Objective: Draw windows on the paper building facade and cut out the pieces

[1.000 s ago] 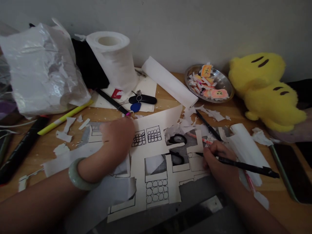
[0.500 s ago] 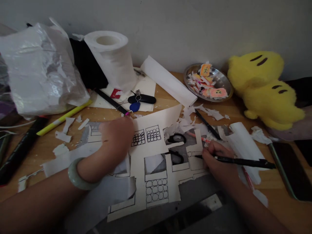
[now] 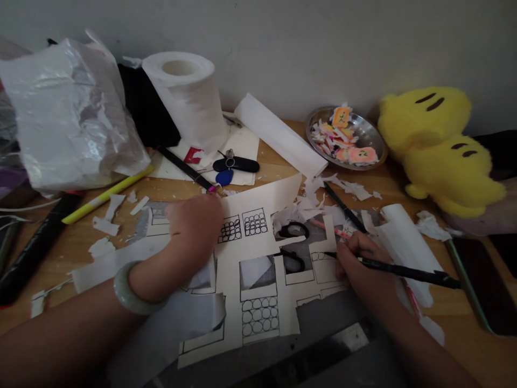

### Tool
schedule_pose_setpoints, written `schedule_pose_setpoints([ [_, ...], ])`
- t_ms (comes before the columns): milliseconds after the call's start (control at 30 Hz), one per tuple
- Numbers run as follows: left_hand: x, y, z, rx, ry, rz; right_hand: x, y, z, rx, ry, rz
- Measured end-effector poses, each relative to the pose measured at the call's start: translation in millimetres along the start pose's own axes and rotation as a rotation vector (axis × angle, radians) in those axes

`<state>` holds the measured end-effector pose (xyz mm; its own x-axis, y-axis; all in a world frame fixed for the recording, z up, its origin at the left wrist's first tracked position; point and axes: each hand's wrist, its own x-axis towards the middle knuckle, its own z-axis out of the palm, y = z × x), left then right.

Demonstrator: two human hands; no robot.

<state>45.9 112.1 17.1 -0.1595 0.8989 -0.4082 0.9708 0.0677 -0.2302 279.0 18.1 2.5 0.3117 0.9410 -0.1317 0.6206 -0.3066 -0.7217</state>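
One black pen [image 3: 404, 271], centre right, is pinched in my right grip [image 3: 363, 261] over cut paper [image 3: 229, 280]; left grip [image 3: 194, 229], I cannot tell.

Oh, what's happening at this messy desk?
Someone is drawing on a cut-up sheet of paper. Their right hand holds a black pen, its tip at a box with a few small circles in it. Their left hand rests on the paper's other side. Three other boxes are already filled with circles. Black-handled scissors lie partly under the sheet, with paper scraps scattered around.
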Motion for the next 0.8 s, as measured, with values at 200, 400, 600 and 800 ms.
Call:
schedule_pose_setpoints([
  [200, 2, -1, 2.9, -0.01, 0.023, -0.024, 1, 11, -3, 0.166, -0.055, 0.09],
  [400, -1, -1, -1.7, -0.05, 0.013, -0.009, 3, 14, -4, 0.163, -0.004, 0.101],
  [600, 0, 0, -0.2, -0.012, 0.019, -0.007, 4, 9, -3, 0.06, 0.015, 0.094],
  [800, 0, 0, 1.3, 0.003, 0.02, -0.013, 5, 5, -4, -0.078, -0.011, -0.086],
])
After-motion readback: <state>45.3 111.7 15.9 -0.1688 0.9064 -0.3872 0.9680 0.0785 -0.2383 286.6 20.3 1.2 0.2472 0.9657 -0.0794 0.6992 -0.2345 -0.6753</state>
